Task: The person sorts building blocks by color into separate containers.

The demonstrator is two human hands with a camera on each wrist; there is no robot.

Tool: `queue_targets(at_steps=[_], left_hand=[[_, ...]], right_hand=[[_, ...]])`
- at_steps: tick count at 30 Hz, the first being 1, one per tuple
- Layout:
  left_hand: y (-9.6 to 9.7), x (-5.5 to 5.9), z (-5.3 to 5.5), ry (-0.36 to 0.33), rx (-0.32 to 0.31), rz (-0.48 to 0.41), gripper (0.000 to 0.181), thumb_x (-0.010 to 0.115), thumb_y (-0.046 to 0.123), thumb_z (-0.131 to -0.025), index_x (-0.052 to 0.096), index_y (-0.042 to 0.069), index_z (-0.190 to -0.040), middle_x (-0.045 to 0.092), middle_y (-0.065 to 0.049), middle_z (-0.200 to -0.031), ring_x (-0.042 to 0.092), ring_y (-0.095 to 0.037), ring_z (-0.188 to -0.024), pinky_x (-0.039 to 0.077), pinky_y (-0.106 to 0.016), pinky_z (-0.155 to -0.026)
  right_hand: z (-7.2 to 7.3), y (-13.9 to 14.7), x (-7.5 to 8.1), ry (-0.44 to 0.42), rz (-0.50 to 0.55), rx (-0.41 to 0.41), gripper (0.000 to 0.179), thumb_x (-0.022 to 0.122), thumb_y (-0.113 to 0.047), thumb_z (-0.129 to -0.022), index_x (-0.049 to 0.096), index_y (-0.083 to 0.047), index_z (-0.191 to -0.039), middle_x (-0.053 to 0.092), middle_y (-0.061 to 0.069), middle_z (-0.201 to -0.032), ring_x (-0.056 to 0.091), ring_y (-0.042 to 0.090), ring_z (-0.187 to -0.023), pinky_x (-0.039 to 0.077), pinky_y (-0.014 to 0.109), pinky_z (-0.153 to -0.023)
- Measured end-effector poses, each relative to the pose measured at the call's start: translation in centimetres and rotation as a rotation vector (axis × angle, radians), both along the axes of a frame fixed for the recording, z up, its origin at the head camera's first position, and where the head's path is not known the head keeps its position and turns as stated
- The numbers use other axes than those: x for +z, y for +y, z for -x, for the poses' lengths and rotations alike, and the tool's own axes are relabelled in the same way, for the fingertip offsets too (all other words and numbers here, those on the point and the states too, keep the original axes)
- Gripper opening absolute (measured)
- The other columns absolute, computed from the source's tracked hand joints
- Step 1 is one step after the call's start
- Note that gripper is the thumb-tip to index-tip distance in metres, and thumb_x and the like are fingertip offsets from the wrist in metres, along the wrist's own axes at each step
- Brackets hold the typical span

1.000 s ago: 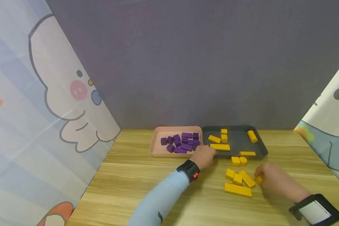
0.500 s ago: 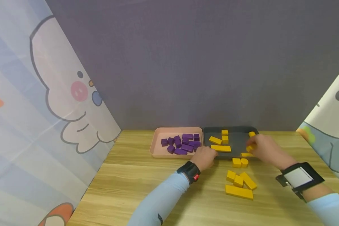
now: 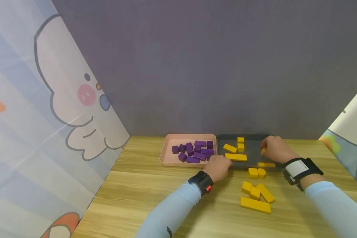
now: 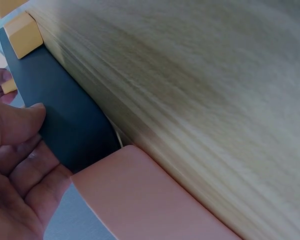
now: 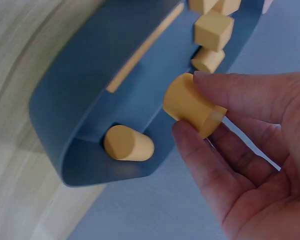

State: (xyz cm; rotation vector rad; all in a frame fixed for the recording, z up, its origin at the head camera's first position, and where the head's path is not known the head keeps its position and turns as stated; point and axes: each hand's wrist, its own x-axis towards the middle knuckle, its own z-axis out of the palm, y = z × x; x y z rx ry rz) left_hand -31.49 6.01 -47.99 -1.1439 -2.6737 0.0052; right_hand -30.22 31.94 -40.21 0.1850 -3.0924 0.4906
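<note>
My right hand (image 3: 275, 148) pinches a short, rounded yellow block (image 5: 187, 102) between thumb and fingers, over the right part of the dark tray (image 3: 253, 147). In the right wrist view, a yellow cylinder (image 5: 129, 143) lies in the tray's end below it. At the tray's near left corner, my left hand (image 3: 218, 168) grips the wall, with the thumb (image 4: 27, 122) on the outer side and fingers behind. Several yellow blocks lie inside the tray, including a long bar (image 3: 236, 157) and a cube (image 3: 240, 147). The right hand hides part of the tray's right end.
A pink tray (image 3: 165, 158) of several purple blocks (image 3: 199, 156) adjoins the dark tray on the left. On the wooden table in front lie more yellow blocks, among them a long bar (image 3: 255, 205) and a short cylinder (image 3: 261, 173). A grey wall (image 3: 196, 82) stands behind.
My right hand has carried the yellow block from the table, beside the loose blocks, up and over the dark tray. The left hand keeps its grip on the tray's corner.
</note>
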Motion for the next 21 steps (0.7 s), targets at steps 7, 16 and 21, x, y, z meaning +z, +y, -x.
queue_targets(at_steps=[7, 16, 21], left_hand=[[0.1, 0.1, 0.1, 0.004, 0.0, 0.011, 0.02, 0.073, 0.019, -0.095, 0.082, 0.035, -0.101, 0.071, 0.014, -0.076, 0.057, -0.002, -0.065, 0.041, -0.02, -0.052], [0.1, 0.0, 0.1, 0.014, -0.006, -0.01, 0.019, 0.075, 0.018, -0.094, 0.082, 0.035, -0.1, 0.065, 0.014, -0.071, 0.05, -0.002, -0.061, 0.037, -0.018, -0.051], [0.1, 0.1, 0.0, -0.006, 0.002, -0.006, 0.018, 0.075, 0.019, -0.094, 0.082, 0.035, -0.101, 0.063, 0.014, -0.07, 0.05, -0.003, -0.061, 0.037, -0.018, -0.052]], right_hand=[[0.9, 0.9, -1.1, 0.031, -0.006, -0.016, 0.025, 0.077, 0.001, -0.079, 0.074, 0.012, -0.101, 0.074, 0.031, -0.1, 0.071, 0.045, -0.09, 0.06, 0.057, -0.078], [1.2, 1.6, -1.6, 0.032, -0.01, -0.027, 0.026, 0.076, 0.001, -0.078, 0.074, 0.012, -0.102, 0.075, 0.03, -0.101, 0.071, 0.044, -0.089, 0.06, 0.059, -0.08], [1.2, 1.8, -1.6, 0.024, 0.004, -0.04, 0.028, 0.075, 0.002, -0.075, 0.073, 0.013, -0.101, 0.074, 0.03, -0.099, 0.07, 0.041, -0.084, 0.06, 0.057, -0.077]])
